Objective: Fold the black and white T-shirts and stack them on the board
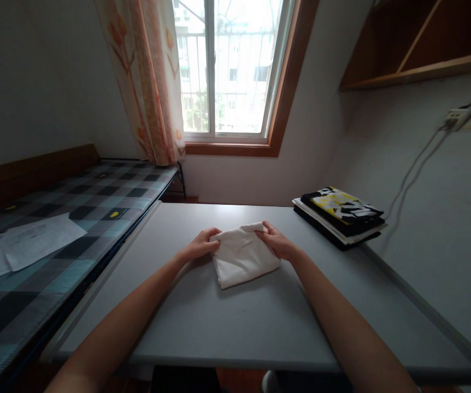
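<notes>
A white piece of cloth [246,256], folded into a compact rectangle, is held between my two hands over the middle of the table. My left hand [201,244] pinches its upper left corner, thumb on the near face. At the upper right edge my right hand [276,240] grips it the same way, with the thumb in front. The cloth tilts toward me, its lower edge close to the tabletop; whether that edge touches I cannot tell. What kind of garment or fabric it is does not show.
A stack of folded clothes [340,215], black, white and yellow-patterned, lies at the table's [239,333] back right. On the left is a bed with a checked cover [112,191] and some papers [42,240]. A wall shelf [419,71] overhangs the right side; cables [411,164] hang below it.
</notes>
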`<action>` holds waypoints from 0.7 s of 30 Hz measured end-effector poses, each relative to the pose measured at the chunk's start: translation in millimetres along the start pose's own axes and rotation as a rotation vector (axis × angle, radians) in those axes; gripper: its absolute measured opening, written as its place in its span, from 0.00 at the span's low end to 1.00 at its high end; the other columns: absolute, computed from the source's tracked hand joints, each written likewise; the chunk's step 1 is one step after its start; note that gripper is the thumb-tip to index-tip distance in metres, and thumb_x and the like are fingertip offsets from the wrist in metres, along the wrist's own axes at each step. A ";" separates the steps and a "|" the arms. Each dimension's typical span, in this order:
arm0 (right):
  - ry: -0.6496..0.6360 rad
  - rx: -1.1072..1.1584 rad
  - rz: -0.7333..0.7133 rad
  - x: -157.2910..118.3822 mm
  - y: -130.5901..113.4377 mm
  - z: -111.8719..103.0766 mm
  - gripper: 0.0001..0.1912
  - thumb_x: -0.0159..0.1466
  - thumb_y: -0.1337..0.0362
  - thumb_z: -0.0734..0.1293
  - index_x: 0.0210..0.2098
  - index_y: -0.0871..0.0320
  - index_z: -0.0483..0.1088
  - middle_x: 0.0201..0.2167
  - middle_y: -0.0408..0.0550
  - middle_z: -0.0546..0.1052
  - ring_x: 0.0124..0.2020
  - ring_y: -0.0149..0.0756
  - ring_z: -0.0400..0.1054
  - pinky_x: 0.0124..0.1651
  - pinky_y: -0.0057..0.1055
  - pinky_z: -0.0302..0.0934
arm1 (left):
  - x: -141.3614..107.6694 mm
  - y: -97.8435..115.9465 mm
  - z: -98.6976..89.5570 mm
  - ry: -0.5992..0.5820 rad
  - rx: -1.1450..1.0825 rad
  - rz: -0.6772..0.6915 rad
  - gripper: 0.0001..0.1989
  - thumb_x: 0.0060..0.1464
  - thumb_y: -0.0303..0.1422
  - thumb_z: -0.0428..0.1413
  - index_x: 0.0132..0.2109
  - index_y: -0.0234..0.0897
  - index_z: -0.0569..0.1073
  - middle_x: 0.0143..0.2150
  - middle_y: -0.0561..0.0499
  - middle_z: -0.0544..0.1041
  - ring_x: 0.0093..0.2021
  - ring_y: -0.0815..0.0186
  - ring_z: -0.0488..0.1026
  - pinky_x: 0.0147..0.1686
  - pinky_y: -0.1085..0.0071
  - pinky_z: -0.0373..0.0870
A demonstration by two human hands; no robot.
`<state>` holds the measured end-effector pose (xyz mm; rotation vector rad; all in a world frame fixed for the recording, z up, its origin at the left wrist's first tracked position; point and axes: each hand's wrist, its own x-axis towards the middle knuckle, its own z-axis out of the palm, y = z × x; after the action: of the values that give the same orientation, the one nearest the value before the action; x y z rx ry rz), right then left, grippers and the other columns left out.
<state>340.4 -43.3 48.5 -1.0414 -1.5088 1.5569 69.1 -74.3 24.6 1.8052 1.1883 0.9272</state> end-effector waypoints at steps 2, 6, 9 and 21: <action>0.021 -0.147 0.030 -4.7 -6.7 -3.0 0.25 0.57 0.47 0.67 0.48 0.51 0.62 0.36 0.43 0.77 0.34 0.35 0.73 0.33 0.29 0.67 | 1.3 -3.3 1.0 0.028 -0.071 0.028 0.17 0.49 0.36 0.55 0.46 0.33 0.74 0.39 0.49 0.78 0.36 0.65 0.73 0.33 0.73 0.69; 0.033 -0.371 0.001 -9.6 -37.8 -22.5 0.20 0.61 0.51 0.64 0.48 0.52 0.61 0.33 0.42 0.76 0.33 0.35 0.72 0.31 0.27 0.66 | 5.1 -10.6 1.2 0.106 -0.162 -0.010 0.20 0.51 0.45 0.56 0.44 0.33 0.74 0.34 0.48 0.77 0.32 0.66 0.73 0.27 0.73 0.69; 0.091 -0.470 -0.094 -10.3 -78.6 -45.5 0.15 0.59 0.58 0.67 0.43 0.54 0.65 0.30 0.41 0.74 0.30 0.33 0.69 0.29 0.24 0.63 | 6.9 -12.5 0.9 0.169 -0.201 -0.043 0.20 0.51 0.46 0.55 0.41 0.32 0.74 0.32 0.48 0.76 0.30 0.66 0.73 0.27 0.73 0.70; 1.193 -0.096 -0.432 -7.7 -162.4 -211.2 0.21 0.59 0.77 0.59 0.50 0.55 0.55 0.48 0.53 0.68 0.33 0.22 0.65 0.34 0.29 0.61 | 5.9 -13.0 4.1 0.161 -0.135 -0.041 0.18 0.50 0.45 0.56 0.38 0.34 0.76 0.30 0.49 0.76 0.28 0.68 0.73 0.29 0.71 0.71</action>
<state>529.5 46.6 213.4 -1.2375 -0.8375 0.3578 69.5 -66.1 12.3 1.6182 1.2258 1.1191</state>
